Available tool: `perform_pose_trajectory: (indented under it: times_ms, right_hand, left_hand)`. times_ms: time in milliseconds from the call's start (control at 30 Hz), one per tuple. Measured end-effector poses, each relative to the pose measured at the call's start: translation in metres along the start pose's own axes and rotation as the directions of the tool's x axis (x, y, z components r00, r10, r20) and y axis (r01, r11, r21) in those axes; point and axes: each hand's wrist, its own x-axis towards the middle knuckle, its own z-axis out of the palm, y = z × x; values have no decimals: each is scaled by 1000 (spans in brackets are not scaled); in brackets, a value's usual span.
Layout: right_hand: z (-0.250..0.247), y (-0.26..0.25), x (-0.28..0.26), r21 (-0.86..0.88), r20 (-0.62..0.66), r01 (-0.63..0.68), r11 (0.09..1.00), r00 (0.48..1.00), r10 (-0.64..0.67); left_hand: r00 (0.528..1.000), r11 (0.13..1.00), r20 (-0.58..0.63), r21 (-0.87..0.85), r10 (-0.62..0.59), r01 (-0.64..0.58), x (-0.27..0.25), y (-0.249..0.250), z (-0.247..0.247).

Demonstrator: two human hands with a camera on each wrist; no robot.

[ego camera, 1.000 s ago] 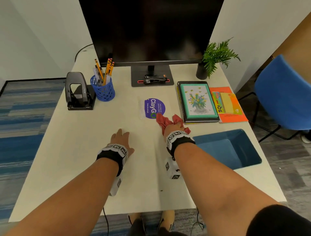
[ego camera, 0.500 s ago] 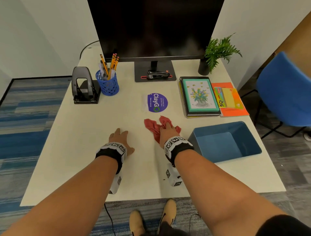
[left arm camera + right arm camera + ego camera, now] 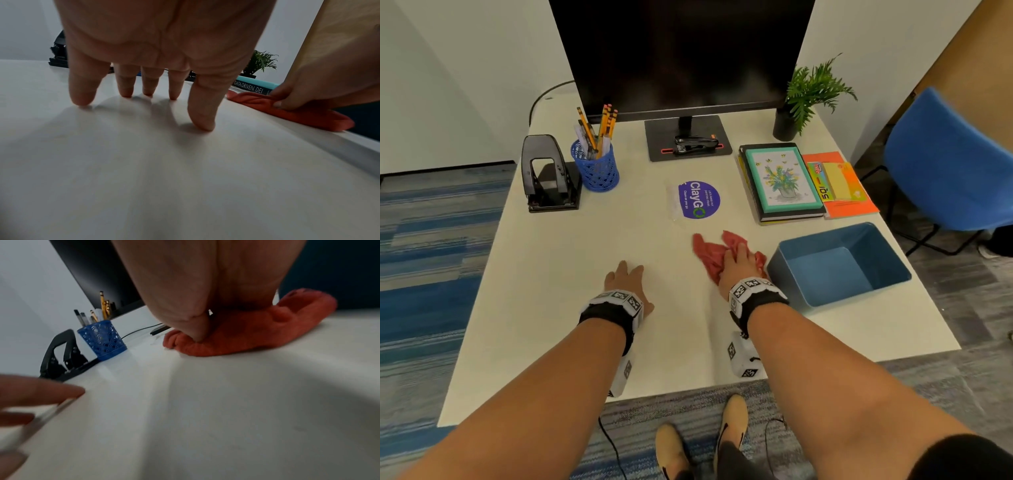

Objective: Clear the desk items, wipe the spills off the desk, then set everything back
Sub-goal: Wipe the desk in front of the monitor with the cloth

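A crumpled red cloth [image 3: 707,251] [image 3: 308,113] [image 3: 236,337] lies on the white desk [image 3: 551,274], below the purple ClayGo sticker [image 3: 697,199]. My right hand [image 3: 736,260] [image 3: 195,321] lies on top of the cloth and presses it down, thumb against its edge. My left hand [image 3: 625,274] [image 3: 144,97] is spread on the bare desk to the left, touching it with its fingertips and holding nothing. The spills cannot be made out.
An empty blue bin [image 3: 828,274] stands right beside the cloth. Behind it lie books [image 3: 780,181] and an orange folder [image 3: 842,185]. At the back are a hole punch [image 3: 548,174], pencil cup [image 3: 597,168], monitor [image 3: 681,51], stapler [image 3: 697,142] and plant [image 3: 808,96]. A blue chair [image 3: 945,161] stands to the right.
My right hand has dragged the cloth from beside the sticker back toward me, next to the bin. The left hand has stayed in place.
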Motion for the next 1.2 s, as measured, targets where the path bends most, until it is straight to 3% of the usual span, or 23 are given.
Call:
perform_pose_trajectory:
  times_ms: [67, 133, 200, 300, 400, 467, 567, 633, 700, 800, 967, 1067, 1200]
  right_hand:
    - [-8, -10, 4, 20, 13, -60, 998, 998, 59]
    - [-11, -24, 10, 29, 16, -36, 999, 999, 36]
    - [-7, -37, 12, -15, 33, 92, 996, 995, -91]
    - [7, -54, -1, -78, 90, 350, 933, 935, -343]
    - [21, -47, -8, -98, 96, 462, 881, 886, -454]
    - [21, -29, -4, -101, 47, 423, 900, 906, -420]
    - [10, -11, 4, -50, 22, 192, 980, 981, -192]
    - [3, -20, 5, -36, 42, 128, 991, 991, -126]
    - [2, -36, 0, -39, 69, 189, 981, 980, -186]
    - [11, -54, -16, -70, 163, 372, 925, 920, -358]
    - [7, -49, -22, -110, 263, 460, 881, 868, -420]
    - [-8, -45, -31, 46, 129, 368, 929, 919, -371]
    - [-22, -38, -37, -89, -45, 236, 968, 970, -240]
  left_hand:
    - [1000, 1000, -2, -5, -6, 6, -2, -5, 4]
    - [1000, 1000, -13, -10, -14, 14, -2, -11, 9]
    - [1000, 1000, -30, -11, -8, 7, -2, -15, 12]
    - [998, 1000, -61, 1, 12, -12, -2, -17, 14]
    - [998, 1000, -65, 3, 14, -14, -1, -16, 11]
    - [999, 1000, -46, 19, 14, -13, 0, -15, 11]
    - [1000, 1000, -28, 17, 3, -2, 0, -15, 10]
    - [1000, 1000, -27, 8, 3, -3, 1, -16, 10]
    - [999, 1000, -32, 9, 7, -6, 1, -16, 11]
    - [999, 1000, -41, 15, 9, -8, 0, -14, 9]
    - [999, 999, -30, -32, -18, 17, -6, -6, -1]
    - [992, 993, -123, -111, 28, -42, -11, 7, -6]
    - [966, 973, -201, -131, 161, -189, -17, 30, -17]
